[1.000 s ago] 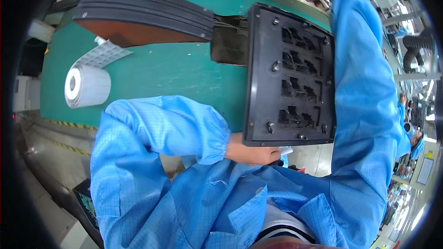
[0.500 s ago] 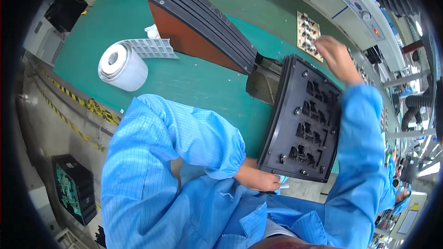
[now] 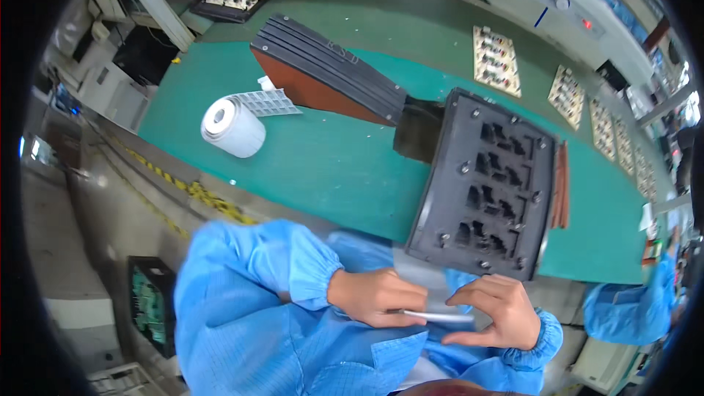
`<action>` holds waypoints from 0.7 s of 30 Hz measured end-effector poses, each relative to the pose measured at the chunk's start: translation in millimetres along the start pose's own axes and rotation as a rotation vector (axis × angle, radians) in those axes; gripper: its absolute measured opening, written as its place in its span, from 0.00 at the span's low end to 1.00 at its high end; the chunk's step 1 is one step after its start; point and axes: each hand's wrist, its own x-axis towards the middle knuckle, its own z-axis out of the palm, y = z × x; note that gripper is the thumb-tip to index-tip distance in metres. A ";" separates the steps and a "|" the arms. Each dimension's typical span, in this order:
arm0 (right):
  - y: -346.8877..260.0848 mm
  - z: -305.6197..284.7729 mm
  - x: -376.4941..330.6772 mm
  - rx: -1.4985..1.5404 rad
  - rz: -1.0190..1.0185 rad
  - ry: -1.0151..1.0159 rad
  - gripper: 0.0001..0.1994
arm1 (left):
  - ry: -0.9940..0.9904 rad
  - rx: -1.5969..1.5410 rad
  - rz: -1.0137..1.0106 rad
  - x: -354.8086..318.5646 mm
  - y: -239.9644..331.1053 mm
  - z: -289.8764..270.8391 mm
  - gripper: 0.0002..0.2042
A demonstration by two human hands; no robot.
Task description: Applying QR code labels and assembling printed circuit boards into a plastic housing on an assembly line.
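Hands (image 3: pixel 381 297) (image 3: pixel 490 312) around thin white strip (image 3: pixel 438 316)

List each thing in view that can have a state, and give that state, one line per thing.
Left hand: closed on one end of the thin white strip.
Right hand: fingers pinching the strip's other end.
Black fixture tray: flat on the green belt, pockets up.
Label roll: partly unwound.
Stacked black trays: tilted.

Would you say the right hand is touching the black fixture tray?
Apart: the head view shows the right hand below the black fixture tray, with blue sleeve visible between.
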 end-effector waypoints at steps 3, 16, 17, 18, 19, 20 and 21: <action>8.5 38.9 3.4 0.261 -0.071 0.097 0.10 | 0.185 0.038 -0.220 -21.1 33.3 -16.2 0.08; 23.4 160.5 168.6 0.108 -0.358 0.451 0.08 | 1.225 0.504 -0.610 -93.2 80.2 -421.1 0.08; 28.6 165.9 172.7 0.122 -0.343 0.495 0.08 | 1.284 0.318 -0.661 -122.9 63.8 -465.3 0.09; 31.6 169.6 173.9 0.136 -0.324 0.538 0.08 | 1.332 0.124 -0.710 -150.8 44.7 -500.4 0.10; 31.3 172.0 173.3 0.181 -0.324 0.567 0.07 | 1.416 0.050 -0.754 -164.3 18.3 -525.3 0.11; 34.4 172.0 174.3 0.160 -0.292 0.579 0.07 | 1.487 -0.035 -0.802 -171.3 -14.1 -542.7 0.13; 37.5 171.6 175.8 0.174 -0.282 0.570 0.07 | 1.455 -0.004 -0.779 -182.7 -44.5 -554.9 0.19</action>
